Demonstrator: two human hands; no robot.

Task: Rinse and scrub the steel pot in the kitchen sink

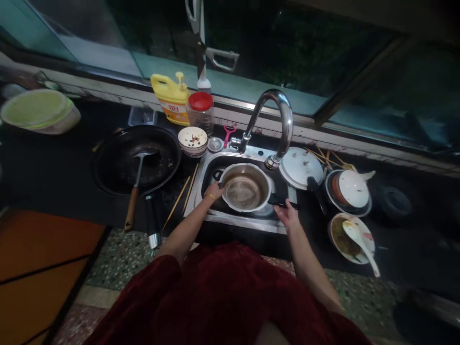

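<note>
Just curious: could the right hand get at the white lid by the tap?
Probably yes: the lid lies just beyond the right hand, nothing between, though that hand grips the pot.

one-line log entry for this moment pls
left hand at rim of metal pot | right hand gripping its black handle | pot in sink near faucet | white lid beside sink

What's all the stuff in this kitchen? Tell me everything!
pot: one, silver, in the sink
sink: one, steel, counter middle
tap: one, shiny, over the sink
wok: one, black, left of sink
spatula: one, wooden-handled, in the wok
bowl: one, white, beside the wok
bottle: one, yellow, by the window
jar: one, red-lidded, beside the bottle
lid: one, white, right of tap
left hand: one, bare, holding pot's left side
right hand: one, bare, holding pot's black handle
</note>
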